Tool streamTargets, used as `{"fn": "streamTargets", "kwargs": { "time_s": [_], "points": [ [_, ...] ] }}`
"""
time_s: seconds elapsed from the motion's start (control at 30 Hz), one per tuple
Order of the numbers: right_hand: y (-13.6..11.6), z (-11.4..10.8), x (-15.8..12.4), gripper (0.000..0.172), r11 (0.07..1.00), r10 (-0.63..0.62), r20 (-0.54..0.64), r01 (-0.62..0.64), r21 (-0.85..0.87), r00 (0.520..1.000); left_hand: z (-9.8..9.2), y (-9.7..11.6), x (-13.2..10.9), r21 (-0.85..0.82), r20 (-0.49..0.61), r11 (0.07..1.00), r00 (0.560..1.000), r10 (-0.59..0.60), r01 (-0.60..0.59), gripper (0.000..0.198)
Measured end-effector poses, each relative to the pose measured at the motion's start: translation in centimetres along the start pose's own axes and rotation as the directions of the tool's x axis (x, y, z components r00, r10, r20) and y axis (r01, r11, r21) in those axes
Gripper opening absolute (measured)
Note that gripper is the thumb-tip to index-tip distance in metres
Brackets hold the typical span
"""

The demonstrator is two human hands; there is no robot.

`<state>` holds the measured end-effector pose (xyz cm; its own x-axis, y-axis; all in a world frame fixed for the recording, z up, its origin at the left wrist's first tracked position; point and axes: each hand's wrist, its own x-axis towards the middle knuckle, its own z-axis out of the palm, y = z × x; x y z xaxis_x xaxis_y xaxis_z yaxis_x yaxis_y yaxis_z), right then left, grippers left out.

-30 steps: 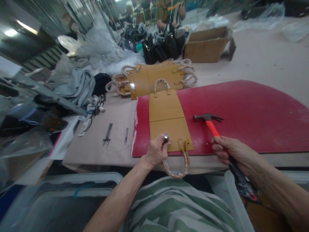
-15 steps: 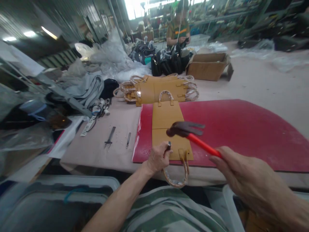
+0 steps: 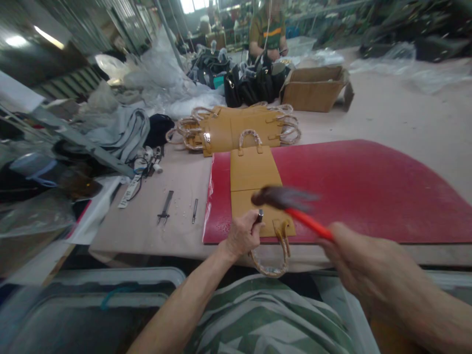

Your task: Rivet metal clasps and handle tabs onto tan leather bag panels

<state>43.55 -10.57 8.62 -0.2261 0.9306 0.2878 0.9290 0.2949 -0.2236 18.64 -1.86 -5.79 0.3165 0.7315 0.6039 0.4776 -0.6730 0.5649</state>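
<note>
A tan leather bag panel (image 3: 254,177) lies flat on a red mat (image 3: 368,187), its wrapped handle (image 3: 271,263) hanging over the table's near edge. My left hand (image 3: 241,236) is closed on a small metal punch (image 3: 259,215) standing upright on the panel's near end. My right hand (image 3: 363,268), smeared by motion, grips a hammer by its orange shaft (image 3: 308,223). The hammer's dark head (image 3: 280,196) is blurred just above and right of the punch.
A stack of tan panels with handles (image 3: 239,128) lies beyond the mat. Two small metal tools (image 3: 164,206) rest on the brown table left of it. Black bags (image 3: 254,83), a cardboard box (image 3: 313,88) and a seated person (image 3: 267,32) are farther back. Grey bins (image 3: 92,305) stand below.
My right hand lifted the hammer off the mat and swung its head left toward the punch. The left hand kept the punch in place on the panel.
</note>
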Motion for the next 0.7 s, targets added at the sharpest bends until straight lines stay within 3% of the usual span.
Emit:
{"fn": "streamTargets", "kwargs": {
  "time_s": [0.1, 0.2, 0.33, 0.4, 0.53, 0.7],
  "points": [
    [0.2, 0.5, 0.4, 0.034, 0.995, -0.066, 0.117, 0.056, 0.083, 0.991, 0.0, -0.1, -0.2, -0.008, 0.020, 0.999, 0.999, -0.051, 0.051, 0.011],
    [1.0, 1.0, 2.0, 0.036, 0.963, 0.106, 0.152, -0.140, 0.231, 0.983, -0.1, -0.1, -0.3, -0.058, 0.052, 0.993, 0.994, -0.096, 0.099, 0.007],
    [2.9, 3.6, 4.4, 0.040, 0.817, 0.318, 0.309, -0.425, 0.390, 0.896, -0.7, 0.0, -0.1, -0.167, 0.110, 0.975, 0.985, -0.132, 0.149, 0.016],
    [3.7, 5.7, 5.4, 0.040, 0.786, 0.390, 0.338, -0.501, 0.363, 0.857, -1.1, 0.1, 0.2, -0.204, 0.134, 0.964, 0.980, -0.145, 0.171, 0.019],
    [4.3, 9.4, 7.0, 0.035, 0.834, 0.432, 0.359, -0.518, 0.190, 0.827, -1.8, 0.4, 0.5, -0.244, 0.141, 0.947, 0.974, -0.178, 0.209, 0.011],
    [3.0, 11.1, 7.9, 0.033, 0.877, 0.455, 0.429, -0.475, -0.066, 0.780, -2.2, 0.8, 0.9, -0.224, 0.117, 0.958, 0.981, -0.157, 0.180, 0.008]
  ]
}}
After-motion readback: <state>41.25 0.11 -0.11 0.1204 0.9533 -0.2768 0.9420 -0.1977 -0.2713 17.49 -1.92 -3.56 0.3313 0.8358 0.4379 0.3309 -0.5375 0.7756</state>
